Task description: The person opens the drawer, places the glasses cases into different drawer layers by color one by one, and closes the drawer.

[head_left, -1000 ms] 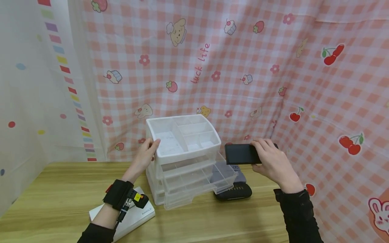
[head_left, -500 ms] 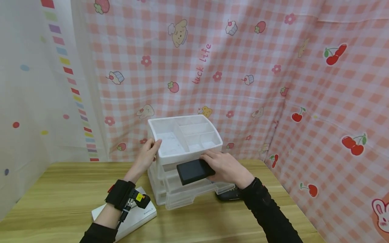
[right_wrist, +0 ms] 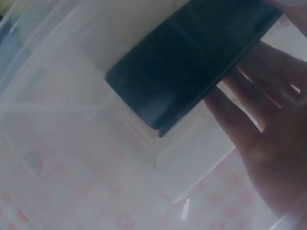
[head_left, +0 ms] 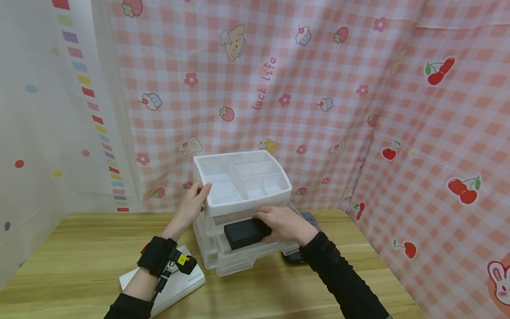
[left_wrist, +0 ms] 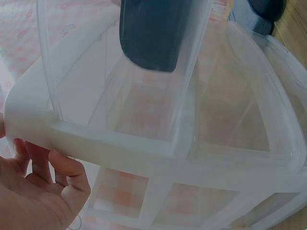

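Observation:
A white plastic drawer organizer (head_left: 239,206) with a divided top tray stands on the table, its clear drawers (head_left: 235,264) pulled out toward me. My left hand (head_left: 187,210) grips its left upper edge; in the left wrist view that hand's fingers (left_wrist: 67,167) curl at the white frame. A flat, thick black rectangular block (head_left: 241,235) is tilted over an upper drawer, under the tray's front. My right hand (head_left: 284,224) pinches its right end. Through the right wrist view, the block (right_wrist: 187,62) appears beside clear drawer walls, with fingers (right_wrist: 240,103) along its long edge.
A white box (head_left: 175,288) with printed letters lies on the table (head_left: 79,257) under my left forearm. Right of the organizer, a grey case (head_left: 310,218) and a black case (head_left: 292,258) lie partly hidden. Checked curtains (head_left: 334,146) hang behind and to the right.
My right hand has carried the black block from right of the organizer leftward, then lower over the open drawer, tilting it. The left hand has stayed on the organizer's edge.

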Demonstrator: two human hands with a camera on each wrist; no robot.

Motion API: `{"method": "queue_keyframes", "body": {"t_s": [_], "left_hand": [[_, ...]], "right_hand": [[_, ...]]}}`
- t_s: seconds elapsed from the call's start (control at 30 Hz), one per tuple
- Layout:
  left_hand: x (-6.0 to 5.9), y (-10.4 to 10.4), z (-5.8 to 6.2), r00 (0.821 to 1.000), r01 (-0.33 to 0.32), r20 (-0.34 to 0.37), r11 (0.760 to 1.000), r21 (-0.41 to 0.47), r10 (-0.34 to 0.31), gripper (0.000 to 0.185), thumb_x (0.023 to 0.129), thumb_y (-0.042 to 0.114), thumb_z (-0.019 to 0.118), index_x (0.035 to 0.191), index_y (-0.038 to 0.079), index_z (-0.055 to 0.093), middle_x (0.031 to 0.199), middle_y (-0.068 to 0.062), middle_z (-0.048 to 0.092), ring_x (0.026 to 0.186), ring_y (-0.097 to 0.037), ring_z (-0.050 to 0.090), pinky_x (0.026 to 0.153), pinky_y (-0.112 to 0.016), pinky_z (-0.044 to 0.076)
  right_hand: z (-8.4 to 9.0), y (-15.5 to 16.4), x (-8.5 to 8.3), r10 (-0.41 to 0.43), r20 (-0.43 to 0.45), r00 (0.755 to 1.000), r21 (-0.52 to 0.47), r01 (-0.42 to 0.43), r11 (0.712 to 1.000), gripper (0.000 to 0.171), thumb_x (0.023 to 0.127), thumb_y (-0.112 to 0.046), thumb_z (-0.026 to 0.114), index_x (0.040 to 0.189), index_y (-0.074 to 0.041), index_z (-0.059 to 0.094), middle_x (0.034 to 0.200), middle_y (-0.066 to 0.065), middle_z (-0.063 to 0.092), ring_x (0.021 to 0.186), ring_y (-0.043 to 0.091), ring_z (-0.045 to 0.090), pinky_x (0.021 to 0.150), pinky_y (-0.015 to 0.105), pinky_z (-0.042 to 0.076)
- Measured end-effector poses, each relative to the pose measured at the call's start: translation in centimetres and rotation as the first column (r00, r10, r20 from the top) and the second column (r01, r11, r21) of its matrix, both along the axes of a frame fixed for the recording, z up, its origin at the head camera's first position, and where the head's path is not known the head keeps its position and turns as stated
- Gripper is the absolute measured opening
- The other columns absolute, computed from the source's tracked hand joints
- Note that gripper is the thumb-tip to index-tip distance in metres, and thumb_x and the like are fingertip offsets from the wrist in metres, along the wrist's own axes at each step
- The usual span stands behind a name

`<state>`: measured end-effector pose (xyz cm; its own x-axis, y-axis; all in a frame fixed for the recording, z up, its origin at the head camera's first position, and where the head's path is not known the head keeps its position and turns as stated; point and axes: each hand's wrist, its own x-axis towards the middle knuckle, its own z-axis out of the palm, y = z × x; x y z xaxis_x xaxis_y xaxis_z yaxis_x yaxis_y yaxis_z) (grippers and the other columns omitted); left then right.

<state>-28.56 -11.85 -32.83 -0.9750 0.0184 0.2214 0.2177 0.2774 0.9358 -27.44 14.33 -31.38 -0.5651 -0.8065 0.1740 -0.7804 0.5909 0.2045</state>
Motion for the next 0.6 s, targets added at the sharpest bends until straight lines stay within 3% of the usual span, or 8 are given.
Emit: {"method": "queue_keyframes", "body": {"t_s": [0.13,0.27,0.47,0.6], "left_hand": [[0.08,0.02,-0.02,1.0,0.005,-0.002,1.0,0.003,-0.005,0.033,0.103,0.035,0.037,0.09,0.005,0.037,0.085,-0.004,0.038,0.074,-0.015,0.042,0.062,-0.024,0.036],[0.2,-0.05,0.15,1.0,0.003,-0.001,1.0,-0.004,-0.003,0.034,0.103,0.036,0.037,0.088,0.006,0.036,0.082,-0.003,0.038,0.072,-0.015,0.041,0.062,-0.024,0.036],[0.37,0.05,0.25,1.0,0.008,0.004,1.0,0.001,-0.008,0.033,0.103,0.036,0.036,0.087,0.006,0.034,0.08,-0.002,0.035,0.071,-0.015,0.04,0.061,-0.024,0.036],[0.36,0.04,0.22,1.0,0.007,-0.008,1.0,0.01,-0.007,0.033,0.103,0.034,0.037,0.087,0.006,0.035,0.079,-0.002,0.034,0.071,-0.014,0.04,0.061,-0.024,0.036]], "right_hand": [[-0.31,-0.01,0.22,-0.011,-0.089,0.996,-0.033,0.008,0.999,0.046,0.071,-0.031,0.084,0.108,-0.014,0.063,0.105,-0.002,0.063,0.092,0.014,0.063,0.077,0.03,0.052],[-0.49,0.1,0.42,0.028,-0.16,0.987,-0.095,-0.044,0.995,0.026,0.075,-0.031,0.081,0.09,-0.018,0.064,0.089,-0.005,0.06,0.077,0.01,0.059,0.064,0.023,0.048],[-0.7,0.46,0.3,0.116,-0.004,0.993,-0.199,-0.115,0.973,0.008,0.083,-0.024,0.074,0.078,-0.019,0.072,0.068,-0.009,0.064,0.059,-0.003,0.049,0.055,0.009,0.037],[-0.6,0.44,0.38,0.107,-0.027,0.994,-0.189,-0.111,0.976,0.009,0.086,-0.026,0.071,0.081,-0.019,0.075,0.072,-0.009,0.068,0.061,-0.003,0.055,0.055,0.011,0.04]]}}
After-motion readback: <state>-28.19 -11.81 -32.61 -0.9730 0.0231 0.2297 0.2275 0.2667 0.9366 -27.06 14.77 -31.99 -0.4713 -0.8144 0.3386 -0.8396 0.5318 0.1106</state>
